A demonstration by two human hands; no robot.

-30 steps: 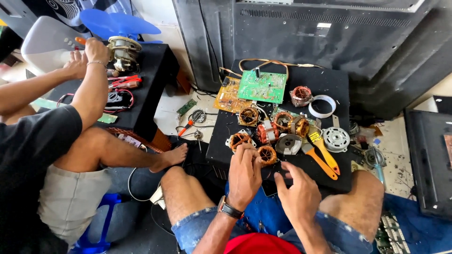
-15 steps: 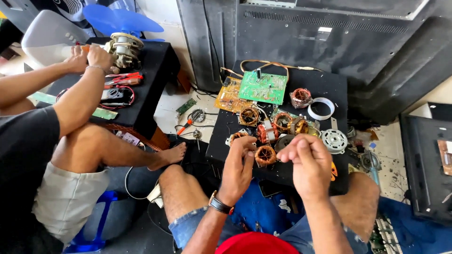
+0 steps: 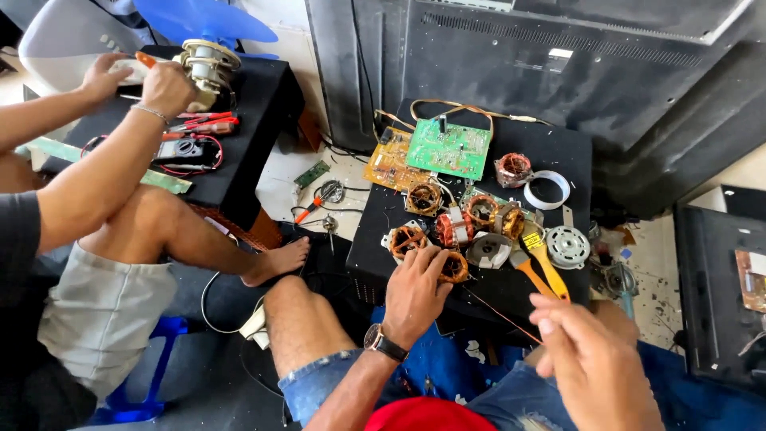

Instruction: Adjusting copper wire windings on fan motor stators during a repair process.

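Left hand clamped down on a copper-wound stator coil at the near edge of the black work surface. Right hand is raised off to the right, well apart from the left, fingers pinched on a thin copper wire running taut back to that coil. Looks like unwinding: one strand being drawn off. Next move calls for a steady pull while the left keeps the coil pinned, or the strand snaps. Other coils sit behind it, yellow-handled pliers just right of it, green circuit board at the far side. Co-worker's hands are on a fan motor, well left of the coil.
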